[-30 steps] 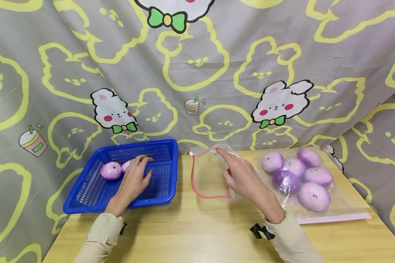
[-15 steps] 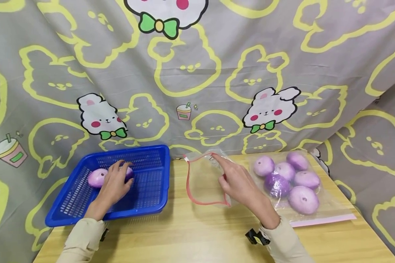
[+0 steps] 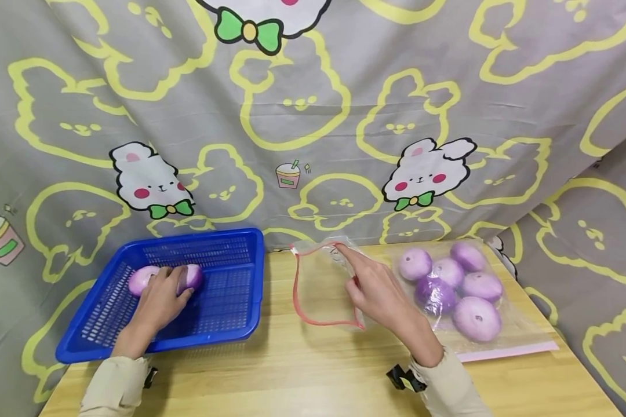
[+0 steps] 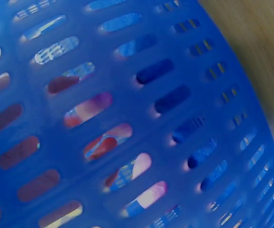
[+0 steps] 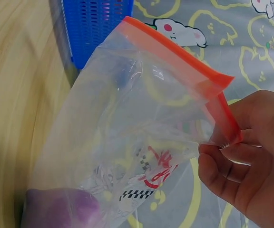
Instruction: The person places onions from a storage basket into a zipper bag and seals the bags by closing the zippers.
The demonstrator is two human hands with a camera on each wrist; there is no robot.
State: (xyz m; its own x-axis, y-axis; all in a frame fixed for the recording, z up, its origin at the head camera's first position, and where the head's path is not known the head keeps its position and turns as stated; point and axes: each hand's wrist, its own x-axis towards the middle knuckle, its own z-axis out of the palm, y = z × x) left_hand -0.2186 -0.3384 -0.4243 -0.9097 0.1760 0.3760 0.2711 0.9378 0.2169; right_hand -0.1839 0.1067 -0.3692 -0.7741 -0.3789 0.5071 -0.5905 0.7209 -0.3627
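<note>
In the head view my left hand reaches into the blue plastic basket, its fingers curled over a purple onion. Another purple onion lies just left of it, partly behind the hand. Through the basket's slots, bits of pale purple and fingers show in the left wrist view. My right hand pinches the red-edged rim of a clear zip bag, keeping its mouth spread. The right wrist view shows thumb and fingers gripping that rim; a purple shape shows through the plastic.
Flat on the right of the wooden table lies a second clear bag with a pink edge strip, several purple onions inside. A grey curtain with cartoon animals hangs right behind the table.
My left hand moves left and down inside the basket and closes its fingers on the right-hand onion. The right hand keeps holding the bag's rim. The head view shifts slightly.
</note>
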